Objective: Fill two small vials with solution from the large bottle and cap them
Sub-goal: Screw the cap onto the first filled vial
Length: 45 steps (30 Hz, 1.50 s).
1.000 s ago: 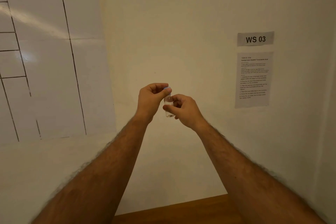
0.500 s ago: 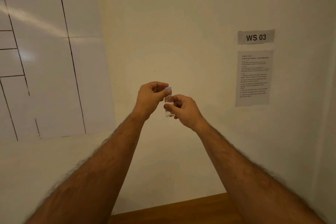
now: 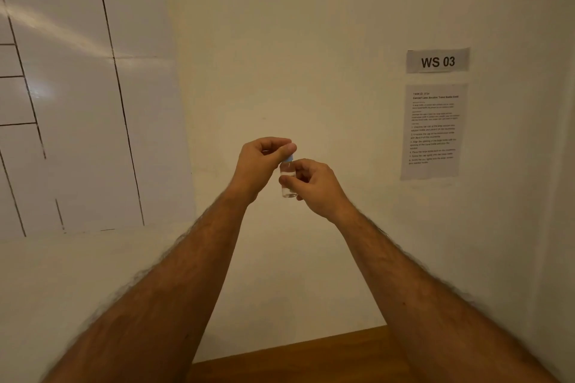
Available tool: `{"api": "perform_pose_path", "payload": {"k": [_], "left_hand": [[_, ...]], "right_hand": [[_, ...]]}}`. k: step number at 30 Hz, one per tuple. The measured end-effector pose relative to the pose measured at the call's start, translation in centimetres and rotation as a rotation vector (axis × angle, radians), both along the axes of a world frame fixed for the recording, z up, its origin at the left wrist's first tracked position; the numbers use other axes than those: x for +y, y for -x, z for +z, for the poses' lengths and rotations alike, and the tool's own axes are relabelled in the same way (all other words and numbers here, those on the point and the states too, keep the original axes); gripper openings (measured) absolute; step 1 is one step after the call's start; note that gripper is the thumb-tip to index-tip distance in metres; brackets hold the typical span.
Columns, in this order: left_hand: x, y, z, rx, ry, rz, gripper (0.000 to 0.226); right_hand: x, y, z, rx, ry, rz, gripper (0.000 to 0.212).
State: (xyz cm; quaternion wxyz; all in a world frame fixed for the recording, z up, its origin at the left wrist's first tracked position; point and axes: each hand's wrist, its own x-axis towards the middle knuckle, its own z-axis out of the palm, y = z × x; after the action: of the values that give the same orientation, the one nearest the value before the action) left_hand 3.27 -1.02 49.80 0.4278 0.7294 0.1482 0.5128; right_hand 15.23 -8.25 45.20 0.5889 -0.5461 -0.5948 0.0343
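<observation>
A small clear vial (image 3: 288, 191) is held upright in the air in front of the wall, with my right hand (image 3: 314, 186) gripping its body between thumb and fingers. A little liquid shows near its bottom. My left hand (image 3: 264, 162) pinches the pale blue cap (image 3: 288, 158) on top of the vial. The large bottle and any second vial are out of view.
A cream wall fills the background, with a "WS 03" label (image 3: 437, 61) and a printed instruction sheet (image 3: 433, 130) at the right. White panels with dark lines (image 3: 77, 102) cover the left. A strip of brown wooden tabletop (image 3: 311, 357) shows at the bottom.
Both hands stay together on the vial and cap. The left fingers have shifted slightly around the cap. The view has drifted a little.
</observation>
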Motion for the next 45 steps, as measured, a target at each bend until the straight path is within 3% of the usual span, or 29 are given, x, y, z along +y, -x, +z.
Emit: {"api": "perform_pose_path", "payload": {"k": [13,16,24,32,37,45], "left_hand": [[-0.77,-0.1,-0.04,0.039,0.031,-0.109,0.033],[-0.71,-0.37,-0.16,0.013,0.008,-0.057,0.026],[-0.18,0.32,-0.47,-0.026,0.028,-0.051,0.042],[-0.6,0.33,-0.3,0.032,0.025,-0.031,0.034],[-0.68,0.21,-0.47,0.052,-0.026,0.054,0.053],[-0.59,0.14,-0.51,0.035,-0.031,0.118,0.046]], "right_hand": [[-0.16,0.11,-0.22,0.005,0.012,0.008,0.027],[-0.25,0.17,-0.3,0.007,0.017,0.013,0.03],[-0.46,-0.08,-0.26,0.004,0.012,0.001,0.029],[-0.19,0.06,-0.46,-0.006,0.017,-0.008,0.029],[-0.24,0.16,-0.56,-0.006,0.018,0.002,0.033],[-0.42,-0.12,-0.63,-0.023,0.006,-0.009,0.029]]}}
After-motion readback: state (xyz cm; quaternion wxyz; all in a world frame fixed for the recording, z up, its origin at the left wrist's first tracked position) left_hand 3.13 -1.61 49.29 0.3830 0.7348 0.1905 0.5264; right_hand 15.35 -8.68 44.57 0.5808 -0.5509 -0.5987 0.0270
